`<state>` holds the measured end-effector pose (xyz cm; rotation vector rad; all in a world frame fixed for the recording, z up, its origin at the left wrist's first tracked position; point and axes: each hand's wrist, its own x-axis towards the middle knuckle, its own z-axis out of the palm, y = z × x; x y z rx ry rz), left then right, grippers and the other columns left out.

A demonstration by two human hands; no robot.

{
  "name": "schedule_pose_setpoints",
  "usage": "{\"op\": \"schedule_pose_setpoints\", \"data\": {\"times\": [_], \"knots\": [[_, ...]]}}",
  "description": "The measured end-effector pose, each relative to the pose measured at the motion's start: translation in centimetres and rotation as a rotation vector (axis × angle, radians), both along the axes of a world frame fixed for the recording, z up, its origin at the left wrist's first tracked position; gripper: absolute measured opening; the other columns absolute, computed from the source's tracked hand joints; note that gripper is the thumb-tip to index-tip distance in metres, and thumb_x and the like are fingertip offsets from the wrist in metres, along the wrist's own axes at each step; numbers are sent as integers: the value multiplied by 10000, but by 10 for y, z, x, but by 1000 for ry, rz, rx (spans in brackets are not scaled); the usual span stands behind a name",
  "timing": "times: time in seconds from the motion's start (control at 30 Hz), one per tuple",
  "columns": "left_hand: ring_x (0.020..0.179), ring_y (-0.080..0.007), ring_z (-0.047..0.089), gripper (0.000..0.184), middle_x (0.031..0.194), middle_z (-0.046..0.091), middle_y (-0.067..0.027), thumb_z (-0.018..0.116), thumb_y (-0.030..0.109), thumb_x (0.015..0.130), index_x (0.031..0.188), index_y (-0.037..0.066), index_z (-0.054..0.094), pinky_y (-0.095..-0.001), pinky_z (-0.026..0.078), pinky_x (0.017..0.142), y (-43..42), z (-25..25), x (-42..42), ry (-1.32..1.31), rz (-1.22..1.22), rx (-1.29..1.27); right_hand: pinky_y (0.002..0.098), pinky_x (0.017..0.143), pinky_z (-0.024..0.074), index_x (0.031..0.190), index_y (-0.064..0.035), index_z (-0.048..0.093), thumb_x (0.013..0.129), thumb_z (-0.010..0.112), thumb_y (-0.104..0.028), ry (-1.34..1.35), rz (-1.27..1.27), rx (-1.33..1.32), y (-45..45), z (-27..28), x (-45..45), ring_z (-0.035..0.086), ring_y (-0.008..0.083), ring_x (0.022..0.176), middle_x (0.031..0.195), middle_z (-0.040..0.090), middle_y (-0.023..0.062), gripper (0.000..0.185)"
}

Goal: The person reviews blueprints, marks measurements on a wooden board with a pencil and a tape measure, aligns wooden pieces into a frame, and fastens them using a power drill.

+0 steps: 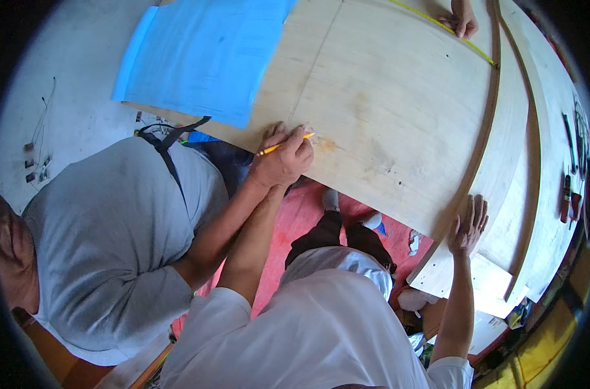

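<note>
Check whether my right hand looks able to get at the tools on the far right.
Probably yes, perhaps with a lean: your right hand lies open on the wood panel, apparently empty, and only the curved brown strip seems to lie between it and the tools.

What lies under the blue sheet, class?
Under the blue sheet lies part of the pale wooden panel, which shows beyond the sheet's right edge. Any marks on the covered part cannot be seen.
</note>
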<state>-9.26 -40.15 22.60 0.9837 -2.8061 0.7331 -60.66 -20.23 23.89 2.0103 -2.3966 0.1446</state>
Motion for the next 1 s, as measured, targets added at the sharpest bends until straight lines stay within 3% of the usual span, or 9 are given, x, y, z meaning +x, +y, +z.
{"op": "schedule_pose_setpoints", "data": {"times": [0.27,0.33,0.4,0.5,0.73,1.0], "knots": [[1160,-328,533,275,1161,597,-183,556,251,951,1154,74,610,-472,413,1025,1,10,5,-44,34,6,527,1196,118,1514,-174,367,976,410,-488,-11,12,0,-2,9,5,199,328,1487,1590,278,126,624],[1242,-387,476,350,1272,545,-230,555,249,950,1272,112,579,-512,368,1072,8,7,0,64,227,59,525,1198,112,1514,-176,367,974,415,-488,-1,9,-5,-1,8,5,197,324,1488,1592,276,121,626],[1294,-440,414,437,1368,473,-266,542,235,953,1385,170,527,-543,322,1104,15,-4,-17,442,469,333,529,1196,108,1516,-161,359,985,401,-475,7,14,-2,-2,9,6,194,327,1489,1595,274,117,619],[1308,-491,365,498,1444,387,-282,534,243,955,1449,250,471,-567,289,1115,14,-11,-15,559,449,377,531,1196,104,1517,-156,356,989,395,-472,0,9,0,-1,10,6,193,328,1490,1596,273,114,617],[1268,-468,377,508,1412,393,-269,551,225,922,1427,229,497,-567,312,1076,12,-3,-20,543,469,383,542,1186,129,1514,-167,363,962,451,-461,-27,22,-20,-2,10,6,208,342,1482,1587,286,133,631],[1250,-469,403,507,1411,408,-257,583,217,907,1410,207,519,-567,335,1059,12,-23,-17,649,439,375,545,1187,124,1516,-166,360,987,408,-454,-7,18,-28,-2,8,6,205,333,1485,1589,287,115,604]]}}
